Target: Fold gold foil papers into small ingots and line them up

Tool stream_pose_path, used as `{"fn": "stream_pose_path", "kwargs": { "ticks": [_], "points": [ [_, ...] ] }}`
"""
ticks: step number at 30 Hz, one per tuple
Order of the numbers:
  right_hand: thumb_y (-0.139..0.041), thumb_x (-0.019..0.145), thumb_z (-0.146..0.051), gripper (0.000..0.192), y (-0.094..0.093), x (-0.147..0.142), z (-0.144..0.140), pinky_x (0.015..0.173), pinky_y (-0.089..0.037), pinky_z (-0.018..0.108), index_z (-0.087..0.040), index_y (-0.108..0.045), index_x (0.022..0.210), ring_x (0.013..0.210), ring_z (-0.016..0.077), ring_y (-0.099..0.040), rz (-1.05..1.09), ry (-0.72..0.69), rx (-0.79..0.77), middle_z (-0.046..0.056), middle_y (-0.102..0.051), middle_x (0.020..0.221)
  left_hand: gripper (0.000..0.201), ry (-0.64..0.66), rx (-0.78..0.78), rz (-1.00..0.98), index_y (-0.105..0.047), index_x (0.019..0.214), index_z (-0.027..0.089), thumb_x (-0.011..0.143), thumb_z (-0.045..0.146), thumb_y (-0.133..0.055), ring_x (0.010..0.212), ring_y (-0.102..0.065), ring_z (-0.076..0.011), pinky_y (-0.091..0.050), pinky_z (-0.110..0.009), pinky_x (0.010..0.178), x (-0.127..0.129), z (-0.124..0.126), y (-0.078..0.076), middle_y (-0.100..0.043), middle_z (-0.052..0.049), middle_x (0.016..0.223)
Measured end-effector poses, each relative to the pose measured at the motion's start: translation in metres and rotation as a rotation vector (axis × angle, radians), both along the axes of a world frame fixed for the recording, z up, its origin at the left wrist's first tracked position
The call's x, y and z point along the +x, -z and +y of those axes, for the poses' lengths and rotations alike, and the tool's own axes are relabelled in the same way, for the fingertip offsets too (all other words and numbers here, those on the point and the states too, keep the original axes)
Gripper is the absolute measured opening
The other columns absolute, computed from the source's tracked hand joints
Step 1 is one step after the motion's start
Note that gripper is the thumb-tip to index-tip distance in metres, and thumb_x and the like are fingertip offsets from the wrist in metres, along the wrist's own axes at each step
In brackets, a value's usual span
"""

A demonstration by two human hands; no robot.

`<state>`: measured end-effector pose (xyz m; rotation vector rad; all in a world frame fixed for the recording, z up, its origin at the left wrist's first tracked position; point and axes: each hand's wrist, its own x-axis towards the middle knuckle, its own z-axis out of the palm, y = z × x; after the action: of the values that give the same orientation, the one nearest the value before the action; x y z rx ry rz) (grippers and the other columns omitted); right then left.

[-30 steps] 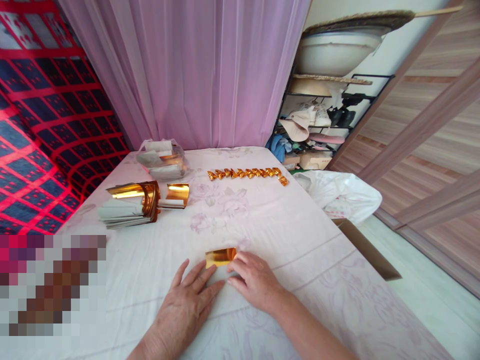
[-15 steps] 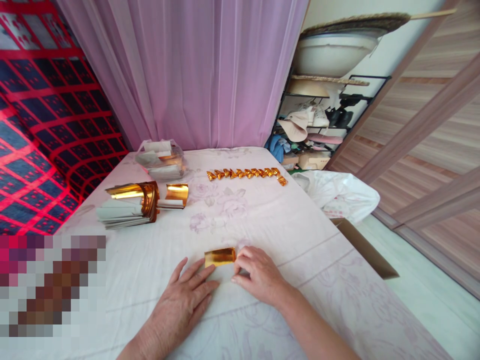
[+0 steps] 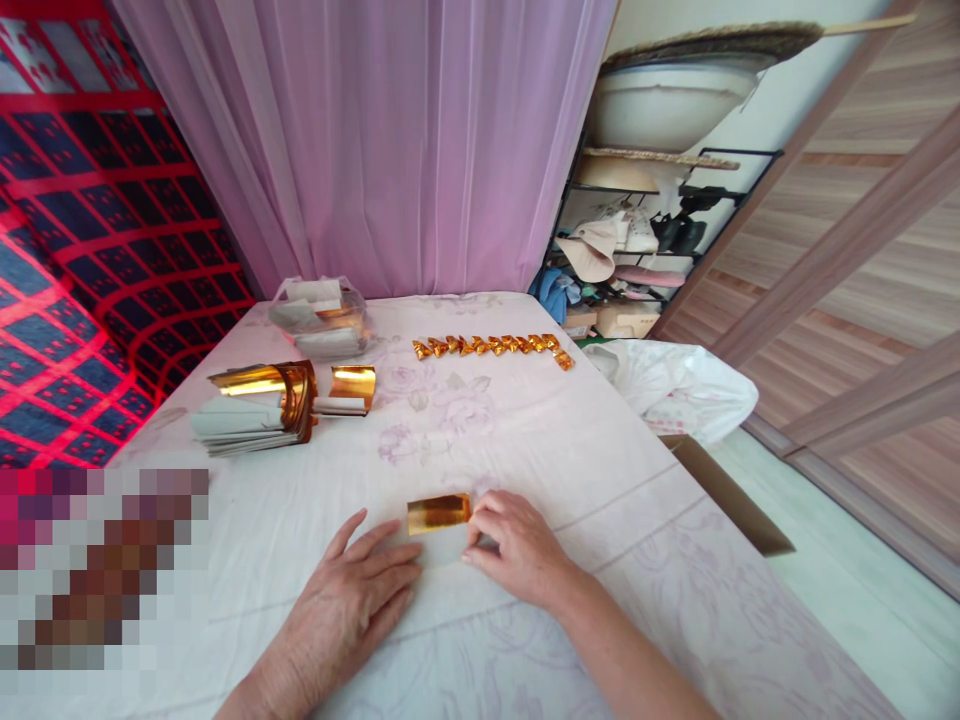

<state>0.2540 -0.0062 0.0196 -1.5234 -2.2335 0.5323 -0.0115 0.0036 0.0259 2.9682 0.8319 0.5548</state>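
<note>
A small sheet of gold foil paper (image 3: 439, 514) lies on the tablecloth in front of me, shiny gold along its far part and pale on the part nearer me. My right hand (image 3: 514, 545) pinches the sheet's right edge between thumb and curled fingers. Flat on the cloth, my left hand (image 3: 352, 590) is open with fingers spread, its fingertips by the sheet's lower left side. Farther off, a row of folded gold paper pieces (image 3: 491, 346) runs across the table.
A fanned stack of gold paper sheets (image 3: 251, 410) lies at left beside a few loose sheets (image 3: 352, 388). Behind them stands a clear plastic bag (image 3: 322, 318) of more paper. A white plastic bag (image 3: 682, 390) sits past the table's right edge, below a shelf rack (image 3: 637, 255).
My left hand has slid left and back toward me, uncovering the sheet's left corner. My right hand keeps its pinch at the right edge.
</note>
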Motion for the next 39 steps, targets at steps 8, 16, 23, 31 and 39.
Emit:
{"fn": "stream_pose_path", "kwargs": {
  "ticks": [8, 16, 23, 31, 39],
  "points": [
    [-0.078, 0.076, -0.026, 0.014, 0.001, 0.000, -0.001, 0.083, -0.042, 0.031, -0.023, -0.064, 0.077, 0.089, 0.0167, -0.058, -0.004, -0.007, 0.026, -0.001, -0.061, 0.089, 0.022, -0.022, 0.035, 0.005, -0.068, 0.111, 0.027, 0.093, 0.028, -0.056, 0.122, -0.058, -0.0213, -0.021, -0.047, 0.120, 0.008, -0.006, 0.001, -0.068, 0.001, 0.125],
    [-0.078, 0.074, -0.022, 0.016, -0.003, -0.001, -0.002, 0.083, -0.041, 0.031, -0.022, -0.063, 0.076, 0.090, 0.0165, -0.057, -0.008, 0.000, 0.017, -0.001, -0.061, 0.089, 0.042, 0.014, 0.037, 0.099, -0.055, 0.135, 0.025, 0.096, 0.040, -0.051, 0.129, -0.051, -0.0239, -0.010, -0.048, 0.122, 0.016, -0.009, 0.005, -0.063, 0.000, 0.133],
    [-0.076, 0.076, -0.029, 0.018, -0.001, -0.013, -0.005, 0.080, -0.039, 0.033, -0.021, -0.060, 0.073, 0.086, 0.0178, -0.055, -0.050, 0.076, 0.087, 0.001, -0.059, 0.086, 0.039, -0.001, 0.020, 0.094, -0.056, 0.134, 0.027, 0.096, 0.038, -0.052, 0.127, -0.053, -0.0234, -0.013, -0.048, 0.121, 0.017, -0.010, 0.004, -0.063, 0.000, 0.133],
    [-0.077, 0.075, -0.038, 0.026, -0.001, -0.017, -0.006, 0.080, -0.038, 0.033, -0.022, -0.058, 0.074, 0.087, 0.0182, -0.054, -0.118, 0.111, 0.067, 0.000, -0.058, 0.086, 0.040, -0.007, 0.009, 0.075, -0.057, 0.132, 0.030, 0.094, 0.038, -0.055, 0.124, -0.053, -0.0235, -0.017, -0.049, 0.120, 0.020, -0.011, 0.007, -0.063, 0.000, 0.131],
    [-0.078, 0.074, -0.037, 0.025, 0.001, -0.017, -0.006, 0.080, -0.038, 0.034, -0.022, -0.058, 0.074, 0.088, 0.0188, -0.055, -0.093, 0.122, 0.070, 0.000, -0.058, 0.086, 0.039, -0.019, -0.005, 0.074, -0.058, 0.131, 0.030, 0.093, 0.037, -0.057, 0.124, -0.054, -0.0241, -0.017, -0.050, 0.120, 0.021, -0.012, 0.007, -0.063, 0.000, 0.132]
  ]
}}
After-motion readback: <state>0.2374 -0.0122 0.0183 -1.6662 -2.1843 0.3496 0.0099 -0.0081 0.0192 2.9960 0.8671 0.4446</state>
